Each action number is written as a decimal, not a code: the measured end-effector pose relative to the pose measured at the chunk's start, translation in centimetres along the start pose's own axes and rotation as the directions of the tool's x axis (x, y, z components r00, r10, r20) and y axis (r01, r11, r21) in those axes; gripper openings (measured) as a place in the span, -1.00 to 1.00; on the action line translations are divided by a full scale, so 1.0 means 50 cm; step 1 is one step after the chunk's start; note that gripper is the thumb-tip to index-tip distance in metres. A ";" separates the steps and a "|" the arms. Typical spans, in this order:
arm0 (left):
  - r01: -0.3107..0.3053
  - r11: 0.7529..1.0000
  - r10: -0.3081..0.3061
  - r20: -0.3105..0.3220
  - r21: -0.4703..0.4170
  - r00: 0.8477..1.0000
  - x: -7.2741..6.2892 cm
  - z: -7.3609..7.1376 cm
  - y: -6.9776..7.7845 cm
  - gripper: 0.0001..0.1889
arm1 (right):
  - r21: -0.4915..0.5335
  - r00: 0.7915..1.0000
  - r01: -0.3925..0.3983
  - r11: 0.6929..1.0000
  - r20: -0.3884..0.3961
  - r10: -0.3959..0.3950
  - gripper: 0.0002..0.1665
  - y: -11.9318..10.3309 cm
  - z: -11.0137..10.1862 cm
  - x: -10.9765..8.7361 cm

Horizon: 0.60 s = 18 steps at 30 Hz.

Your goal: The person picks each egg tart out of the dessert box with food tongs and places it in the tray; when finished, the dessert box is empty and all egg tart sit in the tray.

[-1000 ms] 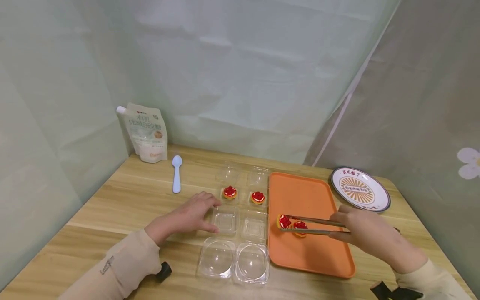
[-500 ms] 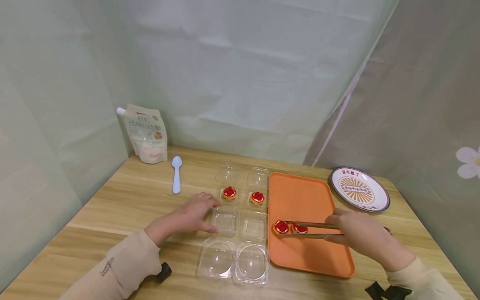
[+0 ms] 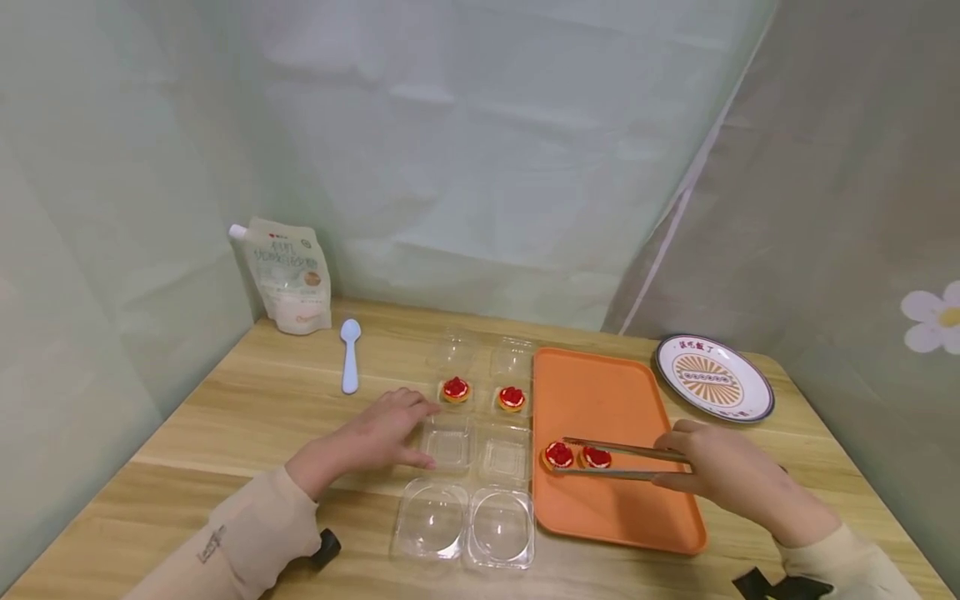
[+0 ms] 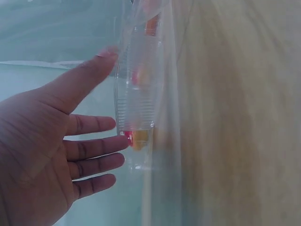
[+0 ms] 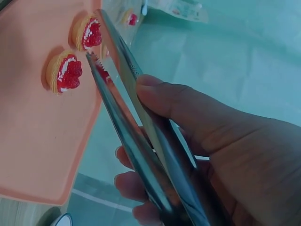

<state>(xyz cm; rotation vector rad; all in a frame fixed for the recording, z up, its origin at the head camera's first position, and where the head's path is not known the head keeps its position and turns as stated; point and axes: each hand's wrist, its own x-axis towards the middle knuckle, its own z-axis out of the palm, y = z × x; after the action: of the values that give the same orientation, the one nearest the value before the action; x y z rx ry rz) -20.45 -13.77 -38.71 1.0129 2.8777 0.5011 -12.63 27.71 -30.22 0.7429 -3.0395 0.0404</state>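
My right hand (image 3: 731,471) holds metal tongs (image 3: 618,474) over the orange tray (image 3: 600,375). Their tips stand apart, on either side of a red-topped tart (image 3: 558,455) lying near the tray's left edge; whether they touch it, I cannot tell. Close beside it sits a second tart (image 3: 597,457), partly behind the tongs. My left hand (image 3: 371,437) is spread beside an open clear plastic box (image 3: 447,446) with nothing in it; the left wrist view shows its fingers (image 4: 96,147) straight. Two more tarts, one on the left (image 3: 455,390) and one on the right (image 3: 512,398), sit in clear boxes farther back.
Another clear box (image 3: 504,454) stands against the tray's left side, and clear lids (image 3: 501,529) lie at the front. A blue spoon (image 3: 350,354) and a spouted pouch (image 3: 291,279) are at the back left. The patterned plate (image 3: 716,379) lies at the back right.
The tart between the tongs was tilted and now lies flat, slightly farther left on the tray. My right hand moved a little left and the tong tips spread slightly. My left hand stayed put.
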 end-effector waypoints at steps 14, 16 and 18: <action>-0.093 0.989 0.104 -0.104 0.112 0.989 0.024 -0.043 0.009 -0.25 | 0.048 0.992 0.033 0.998 -0.126 -0.026 -0.74 0.012 0.003 -0.005; -0.123 0.982 0.139 -0.106 0.142 0.985 0.039 -0.054 0.010 -0.26 | 0.041 0.987 0.052 0.998 -0.153 -0.045 -0.74 0.013 0.002 -0.001; -0.146 0.979 0.161 -0.101 0.143 0.982 0.054 -0.067 0.014 -0.28 | 0.039 0.982 0.076 0.996 -0.174 -0.068 -0.75 0.014 0.001 0.006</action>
<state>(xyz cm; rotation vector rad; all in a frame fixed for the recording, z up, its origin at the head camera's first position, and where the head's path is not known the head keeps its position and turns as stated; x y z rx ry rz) -22.66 -12.56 -35.16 1.2757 2.9808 0.3874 -13.20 28.19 -30.27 0.8062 -2.8541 0.1644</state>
